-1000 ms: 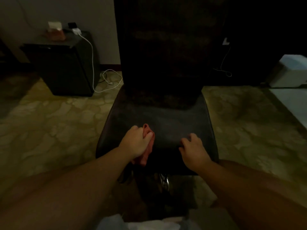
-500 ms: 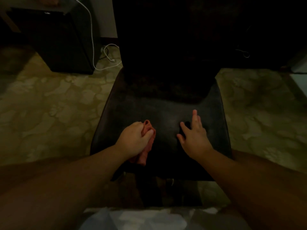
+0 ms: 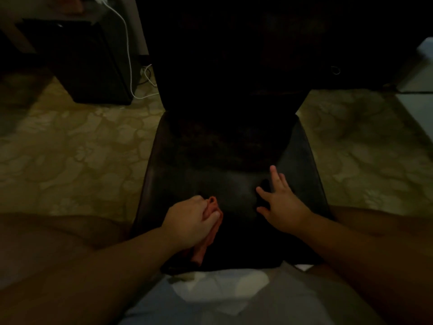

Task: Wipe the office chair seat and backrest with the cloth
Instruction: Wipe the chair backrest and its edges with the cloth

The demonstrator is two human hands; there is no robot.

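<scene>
Spreading your right hand (image 3: 282, 207) flat on the seat (image 3: 234, 186), fingers now uncurled, you steady it while your left hand (image 3: 191, 222) grips the cloth (image 3: 207, 240), ready to wipe.

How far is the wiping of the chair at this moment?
Nothing shows as already wiped. In hand: the left hand grips the reddish cloth bunched over the front of the seat, and the right hand lies open on the seat. Left: likely most of the seat and the whole backrest, which neither hand touches.
</scene>
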